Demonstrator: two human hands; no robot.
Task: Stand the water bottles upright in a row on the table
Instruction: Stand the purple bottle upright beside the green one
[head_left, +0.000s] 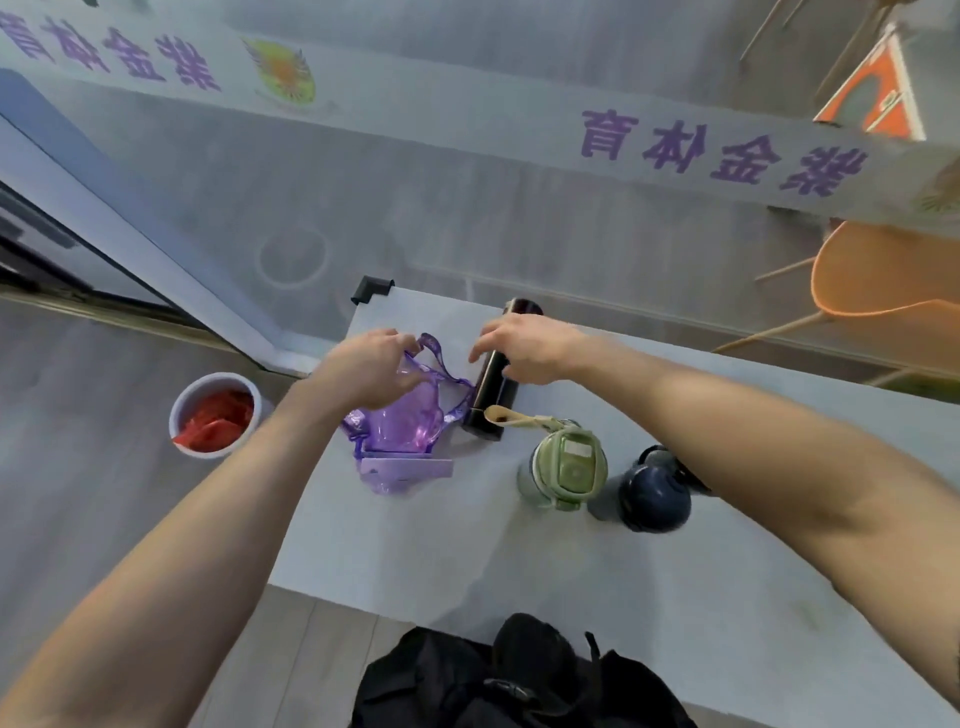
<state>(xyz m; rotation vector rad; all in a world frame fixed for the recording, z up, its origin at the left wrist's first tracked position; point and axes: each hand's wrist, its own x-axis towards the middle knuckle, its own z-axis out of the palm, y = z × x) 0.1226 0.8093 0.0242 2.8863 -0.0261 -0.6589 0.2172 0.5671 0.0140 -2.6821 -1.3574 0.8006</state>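
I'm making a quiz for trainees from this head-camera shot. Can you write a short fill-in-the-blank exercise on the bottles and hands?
1. The left hand grips the strap of the ____ translucent bottle.
2. The right hand rests on the dark bottle, which is lying ____ on the table.
3. Beside the navy bottle stands a bottle with a ____ lid.

Missing words: purple; down (on its side); green

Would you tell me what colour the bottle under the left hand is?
Translucent purple bottle, seen best in the head view.
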